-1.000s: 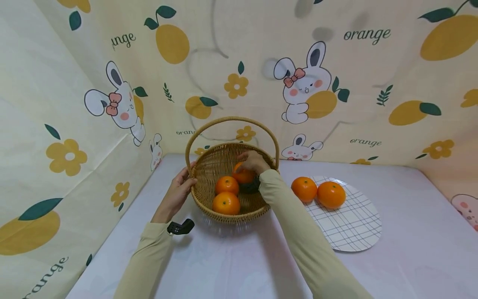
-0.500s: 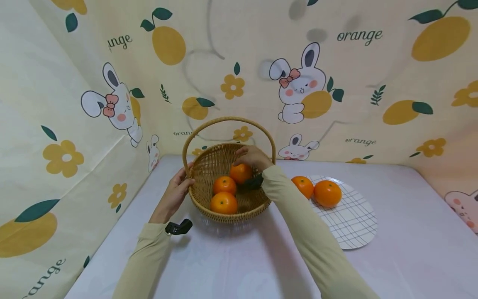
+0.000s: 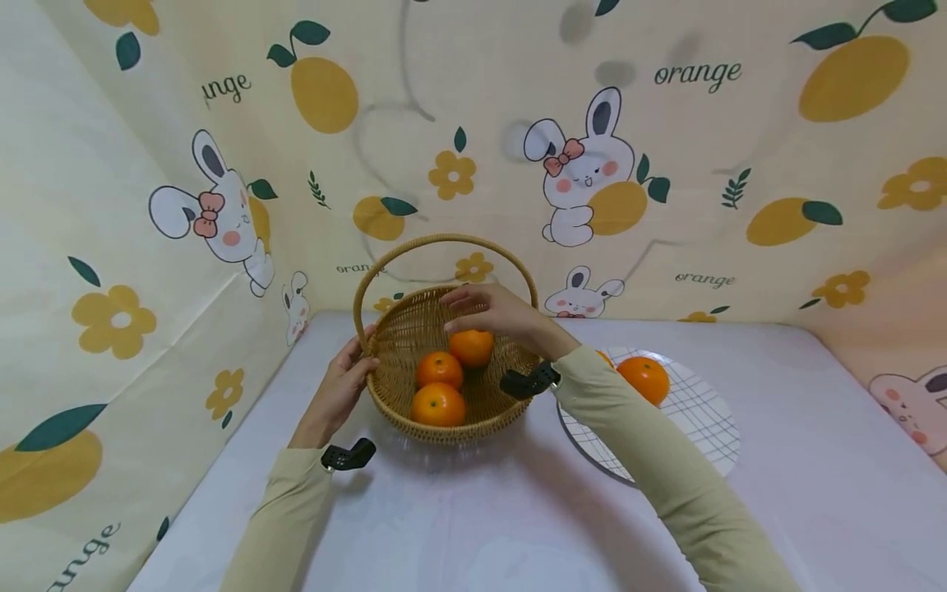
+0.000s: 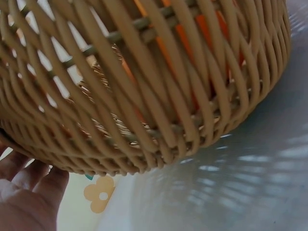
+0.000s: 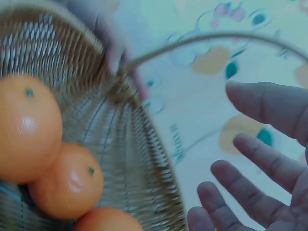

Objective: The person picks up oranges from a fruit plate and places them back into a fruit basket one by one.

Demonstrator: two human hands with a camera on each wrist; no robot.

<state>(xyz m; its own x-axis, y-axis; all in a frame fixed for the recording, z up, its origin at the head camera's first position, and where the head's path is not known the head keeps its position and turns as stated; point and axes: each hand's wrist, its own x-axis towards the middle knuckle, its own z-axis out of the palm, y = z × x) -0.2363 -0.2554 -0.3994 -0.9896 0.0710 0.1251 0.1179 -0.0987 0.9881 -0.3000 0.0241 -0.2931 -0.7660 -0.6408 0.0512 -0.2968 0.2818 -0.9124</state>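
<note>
A wicker basket (image 3: 399, 341) with an arched handle tilts toward me, three oranges inside it. Two of these, the front orange (image 3: 439, 404) and the middle orange (image 3: 440, 370), lie one behind the other; the rear orange (image 3: 471, 351) sits to their right. My left hand (image 3: 340, 388) grips the rim at the left, by the foot of the handle. Over the rear orange hovers my right hand (image 3: 499, 312), holding nothing; in the right wrist view its fingers (image 5: 250, 185) are spread apart from the fruit. From the left wrist, the woven underside (image 4: 139, 91) hides most of the oranges.
A white plate (image 3: 703, 423) with a grid pattern lies on the table right of the basket. On it are an orange (image 3: 645, 379) and another orange (image 3: 605, 358) mostly hidden by my right sleeve. A printed cloth (image 3: 459, 107) stands behind and at the sides.
My right hand has let go of the rear orange and risen off it, fingers loosening. That orange stays in the basket. My left hand keeps its grip; the whole view has shifted slightly.
</note>
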